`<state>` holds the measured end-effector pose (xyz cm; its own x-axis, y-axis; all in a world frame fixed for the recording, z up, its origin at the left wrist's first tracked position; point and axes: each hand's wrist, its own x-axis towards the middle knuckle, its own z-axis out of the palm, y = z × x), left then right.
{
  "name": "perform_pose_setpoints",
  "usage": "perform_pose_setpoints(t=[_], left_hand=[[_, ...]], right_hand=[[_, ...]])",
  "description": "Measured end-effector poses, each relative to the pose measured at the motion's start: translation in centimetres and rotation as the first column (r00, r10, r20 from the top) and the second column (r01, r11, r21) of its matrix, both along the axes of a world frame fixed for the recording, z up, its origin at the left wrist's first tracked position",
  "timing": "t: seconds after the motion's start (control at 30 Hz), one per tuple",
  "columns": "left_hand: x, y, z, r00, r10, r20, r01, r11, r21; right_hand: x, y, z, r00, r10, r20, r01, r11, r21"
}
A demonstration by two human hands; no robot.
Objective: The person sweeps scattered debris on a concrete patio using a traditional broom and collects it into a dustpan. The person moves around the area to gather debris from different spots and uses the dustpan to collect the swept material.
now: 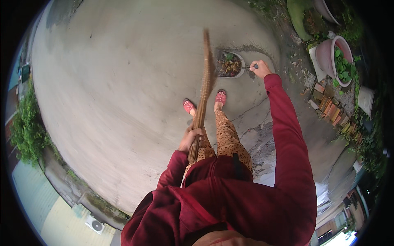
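At the centre of the frame the left hand [189, 138] has its fingers wrapped round the upper end of a straw broom [204, 88], which slants up toward the top centre. Upper right of centre, the right hand [260, 69] grips the handle of a dustpan [229, 64] full of leaves, resting on the concrete ground [123, 82] just above two pink sandals [221, 97].
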<state>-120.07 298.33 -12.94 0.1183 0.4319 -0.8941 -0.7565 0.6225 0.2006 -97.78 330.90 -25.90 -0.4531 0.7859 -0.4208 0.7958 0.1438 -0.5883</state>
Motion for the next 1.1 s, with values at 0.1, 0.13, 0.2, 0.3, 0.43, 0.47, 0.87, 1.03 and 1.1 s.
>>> perform_pose_setpoints(t=[0.1,0.13,0.2,0.3,0.43,0.47,0.87,1.03,1.1], left_hand=[[-2.0,0.2,1.6,0.986,0.010,-0.168,-0.015,1.000,-0.026],[-3.5,0.3,1.0,0.968,0.011,-0.251,-0.026,0.998,-0.058],[-8.0,1.4,-1.6,0.908,-0.127,-0.399,0.117,0.992,-0.051],[-13.9,5.8,-5.5,0.856,-0.088,-0.510,0.156,0.984,0.092],[-16.2,12.8,-10.0,0.710,-0.263,-0.653,0.348,0.938,0.001],[-15.2,14.0,-10.9,0.656,-0.294,-0.695,0.368,0.929,-0.046],[-0.5,4.9,-11.0,0.315,-0.661,-0.681,0.880,0.472,-0.050],[-3.3,6.9,-3.7,0.738,-0.654,-0.169,0.663,0.749,-0.001],[-5.0,6.2,-1.4,0.829,-0.550,-0.099,0.555,0.831,0.030]], right_hand=[[4.2,-0.8,-0.4,0.991,-0.014,-0.132,0.012,1.000,-0.020],[4.9,-1.7,0.2,0.986,-0.070,-0.149,0.067,0.997,-0.029],[6.5,-3.7,0.9,0.979,-0.144,-0.147,0.142,0.990,-0.023],[8.3,-5.8,2.0,0.957,-0.255,-0.137,0.255,0.967,-0.017],[9.1,-8.2,2.6,0.907,-0.409,-0.104,0.408,0.913,-0.026],[9.3,-8.7,2.2,0.897,-0.434,-0.084,0.433,0.901,-0.024],[9.4,-10.4,-0.8,0.779,-0.627,0.000,0.626,0.779,0.040],[8.6,-8.8,-2.4,0.785,-0.619,0.025,0.617,0.784,0.059],[8.3,-8.8,-2.4,0.770,-0.638,0.005,0.637,0.769,0.056]])
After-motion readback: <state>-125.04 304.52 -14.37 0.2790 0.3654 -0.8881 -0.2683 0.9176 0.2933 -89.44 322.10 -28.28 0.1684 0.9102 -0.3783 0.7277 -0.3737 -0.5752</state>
